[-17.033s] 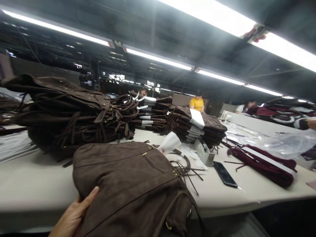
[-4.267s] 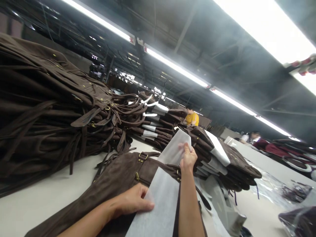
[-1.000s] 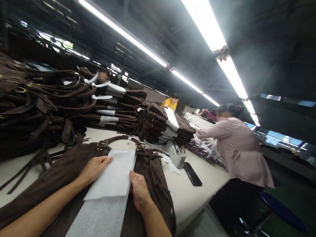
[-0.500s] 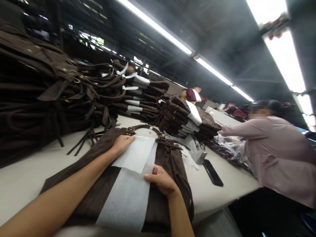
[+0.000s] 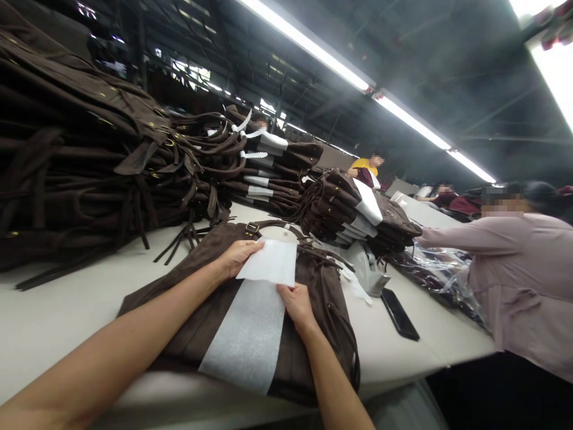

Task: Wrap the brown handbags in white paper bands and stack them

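A dark brown bag point(image 5: 179, 331) lies flat before me, its buckled handle at the far end. Down its middle runs a strip of thin white paper point(image 5: 246, 334), with the upper end folded over as a flap point(image 5: 271, 263). My left hand point(image 5: 239, 255) pinches the flap's upper left corner between thumb and fingers. At the flap's lower right corner, my right hand point(image 5: 296, 304) is closed on the paper's edge. The bag's handle point(image 5: 286, 228) curves just beyond the paper.
Tall stacks of brown bags point(image 5: 89, 149) fill the left side. A paper-banded pile point(image 5: 353, 209) stands behind. To the right are a tape dispenser point(image 5: 364, 269), a black phone point(image 5: 400, 313) and clear plastic point(image 5: 441, 272). A co-worker in a pink top point(image 5: 514, 269) reaches across there.
My right hand has risen slightly to the flap's lower corner, and the flap now lies straighter across the strip. The view has shifted, moving the scene to the right.
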`<action>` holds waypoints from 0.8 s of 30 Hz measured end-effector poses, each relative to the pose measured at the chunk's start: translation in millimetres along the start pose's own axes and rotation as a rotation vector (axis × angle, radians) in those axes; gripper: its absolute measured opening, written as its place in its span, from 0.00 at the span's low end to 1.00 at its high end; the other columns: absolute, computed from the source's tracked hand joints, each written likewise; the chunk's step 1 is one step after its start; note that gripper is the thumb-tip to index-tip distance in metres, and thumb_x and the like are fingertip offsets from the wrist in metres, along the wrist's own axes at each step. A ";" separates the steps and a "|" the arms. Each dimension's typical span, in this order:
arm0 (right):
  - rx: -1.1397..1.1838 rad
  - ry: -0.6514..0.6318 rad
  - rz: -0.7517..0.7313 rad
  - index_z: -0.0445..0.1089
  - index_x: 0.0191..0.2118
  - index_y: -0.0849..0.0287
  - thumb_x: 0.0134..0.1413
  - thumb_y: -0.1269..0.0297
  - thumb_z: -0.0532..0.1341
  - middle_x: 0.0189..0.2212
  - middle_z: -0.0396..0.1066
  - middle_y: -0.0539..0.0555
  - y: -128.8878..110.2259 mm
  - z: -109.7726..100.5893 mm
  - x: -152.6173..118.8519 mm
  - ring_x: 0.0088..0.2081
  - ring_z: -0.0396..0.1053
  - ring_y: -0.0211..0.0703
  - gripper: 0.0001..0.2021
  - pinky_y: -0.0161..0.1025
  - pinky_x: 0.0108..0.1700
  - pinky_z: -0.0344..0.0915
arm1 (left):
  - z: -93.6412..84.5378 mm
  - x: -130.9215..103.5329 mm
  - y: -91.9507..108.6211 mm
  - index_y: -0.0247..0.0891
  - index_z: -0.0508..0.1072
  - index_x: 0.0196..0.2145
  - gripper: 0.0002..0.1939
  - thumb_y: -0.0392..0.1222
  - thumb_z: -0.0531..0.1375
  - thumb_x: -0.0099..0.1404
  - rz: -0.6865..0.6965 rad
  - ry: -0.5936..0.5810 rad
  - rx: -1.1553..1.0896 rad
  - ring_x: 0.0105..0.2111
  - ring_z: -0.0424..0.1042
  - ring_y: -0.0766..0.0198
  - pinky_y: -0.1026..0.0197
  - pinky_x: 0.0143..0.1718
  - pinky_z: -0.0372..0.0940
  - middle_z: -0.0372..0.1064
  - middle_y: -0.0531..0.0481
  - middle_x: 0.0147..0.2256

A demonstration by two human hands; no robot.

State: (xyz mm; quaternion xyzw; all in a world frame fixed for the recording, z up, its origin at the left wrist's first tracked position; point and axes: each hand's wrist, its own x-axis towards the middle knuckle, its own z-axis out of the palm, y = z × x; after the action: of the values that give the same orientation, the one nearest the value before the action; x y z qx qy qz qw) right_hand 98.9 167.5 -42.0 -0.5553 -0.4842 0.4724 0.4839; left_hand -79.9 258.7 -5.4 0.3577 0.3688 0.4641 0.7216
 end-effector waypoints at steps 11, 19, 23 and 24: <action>0.118 -0.105 0.031 0.75 0.30 0.66 0.31 0.48 0.71 0.22 0.72 0.52 -3.5 3.4 17.0 0.22 0.62 0.35 0.24 0.33 0.27 0.58 | 2.5 -7.4 6.7 0.26 0.73 0.34 0.08 0.37 0.63 0.62 -0.012 -0.076 -0.131 0.27 0.73 0.63 0.62 0.33 0.71 0.74 0.41 0.31; 0.126 -0.651 0.125 0.77 0.33 0.65 0.32 0.58 0.75 0.29 0.75 0.54 -28.2 -13.0 -29.2 0.28 0.67 0.37 0.20 0.33 0.34 0.63 | -9.0 1.4 4.0 0.30 0.73 0.32 0.06 0.37 0.64 0.59 0.033 -0.006 0.001 0.23 0.71 0.66 0.64 0.28 0.68 0.73 0.45 0.26; 0.253 -0.715 0.085 0.76 0.28 0.64 0.29 0.59 0.77 0.22 0.72 0.51 -24.4 -22.9 -42.5 0.21 0.64 0.35 0.18 0.32 0.26 0.62 | -12.9 5.6 -4.5 0.31 0.71 0.25 0.13 0.42 0.70 0.50 0.082 0.020 0.129 0.19 0.66 0.68 0.67 0.22 0.61 0.69 0.51 0.20; 0.327 -0.589 0.047 0.75 0.27 0.64 0.30 0.57 0.77 0.20 0.71 0.50 -23.5 -23.9 -40.7 0.19 0.62 0.33 0.18 0.31 0.23 0.60 | -13.4 6.4 -7.7 0.31 0.71 0.24 0.14 0.43 0.71 0.49 0.091 0.017 0.168 0.18 0.65 0.69 0.67 0.21 0.59 0.68 0.52 0.19</action>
State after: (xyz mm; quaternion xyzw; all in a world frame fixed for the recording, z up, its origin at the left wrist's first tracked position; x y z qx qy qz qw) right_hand 117.4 126.6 -14.3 -0.3211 -0.5081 0.6950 0.3946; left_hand -86.5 264.6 -19.6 0.4291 0.3960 0.4669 0.6641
